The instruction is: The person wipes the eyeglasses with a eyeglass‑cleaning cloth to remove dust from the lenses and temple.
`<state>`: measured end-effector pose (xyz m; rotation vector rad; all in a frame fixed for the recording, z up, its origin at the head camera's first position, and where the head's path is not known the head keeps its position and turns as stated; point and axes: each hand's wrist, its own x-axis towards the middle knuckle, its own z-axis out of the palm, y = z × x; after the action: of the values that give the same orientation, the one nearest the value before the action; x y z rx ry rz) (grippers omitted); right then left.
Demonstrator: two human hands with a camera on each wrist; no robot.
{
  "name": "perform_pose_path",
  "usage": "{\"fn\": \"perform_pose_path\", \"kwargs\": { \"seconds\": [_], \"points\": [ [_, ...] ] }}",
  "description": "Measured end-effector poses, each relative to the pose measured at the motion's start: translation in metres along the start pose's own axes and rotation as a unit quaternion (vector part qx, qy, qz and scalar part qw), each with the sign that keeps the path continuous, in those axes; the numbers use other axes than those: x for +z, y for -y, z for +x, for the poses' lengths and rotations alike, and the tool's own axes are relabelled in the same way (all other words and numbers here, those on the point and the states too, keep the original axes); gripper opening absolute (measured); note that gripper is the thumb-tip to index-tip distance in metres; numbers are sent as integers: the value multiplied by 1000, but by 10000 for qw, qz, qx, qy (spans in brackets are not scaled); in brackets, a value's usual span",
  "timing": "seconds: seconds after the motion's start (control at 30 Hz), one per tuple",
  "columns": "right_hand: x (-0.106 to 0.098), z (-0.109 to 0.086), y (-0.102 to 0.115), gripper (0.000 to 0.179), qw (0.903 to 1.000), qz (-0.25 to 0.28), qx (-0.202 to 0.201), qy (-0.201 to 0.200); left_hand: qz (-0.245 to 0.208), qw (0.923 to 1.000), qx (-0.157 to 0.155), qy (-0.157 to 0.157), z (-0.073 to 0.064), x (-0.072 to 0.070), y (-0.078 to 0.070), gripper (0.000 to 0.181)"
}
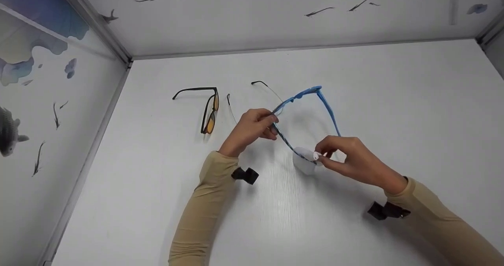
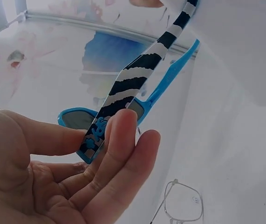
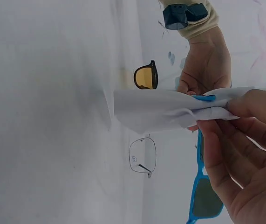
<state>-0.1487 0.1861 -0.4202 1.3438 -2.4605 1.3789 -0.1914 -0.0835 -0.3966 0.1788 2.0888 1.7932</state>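
A pair of blue-framed sunglasses (image 1: 327, 108) is held up over the white table by both hands. My left hand (image 1: 254, 124) pinches them at the hinge end of one temple, thumb on one side and fingers on the other. Black and white stripes cover the outside of that temple (image 2: 132, 77). Toward its tip, my right hand (image 1: 350, 157) pinches a white cloth (image 3: 151, 109) folded around the temple, which hides the tip. The dark lenses (image 3: 207, 198) hang below the right hand in the right wrist view.
Glasses with a black frame and yellow lenses (image 1: 211, 124) stand on the table (image 1: 130, 159) left of the hands. Thin wire-rimmed glasses (image 3: 142, 151) lie behind the left hand, partly hidden in the head view. Printed panels (image 1: 252, 22) wall the back and left sides.
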Motion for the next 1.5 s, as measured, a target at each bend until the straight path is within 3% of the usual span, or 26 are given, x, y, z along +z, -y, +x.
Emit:
{"fn": "perform_pose_path", "kwargs": {
  "seconds": [0.37,0.57,0.8,1.23,1.5],
  "points": [
    [-13,-12,2,37,9995,14,-318,-76,-15,9985,162,-520,-1,-17,-4,24],
    [-7,-2,7,38,9978,-281,-529,-295,-58,9988,184,-457,1,-11,-4,23],
    [1,4,13,35,9943,-805,-481,-501,70,9985,119,-530,2,1,-5,23],
    [6,8,15,35,9938,-852,-386,-605,41,9963,279,-812,1,3,-5,22],
    [6,10,13,33,9949,-659,-610,-452,88,9953,239,-934,1,2,-6,22]
  ]
}}
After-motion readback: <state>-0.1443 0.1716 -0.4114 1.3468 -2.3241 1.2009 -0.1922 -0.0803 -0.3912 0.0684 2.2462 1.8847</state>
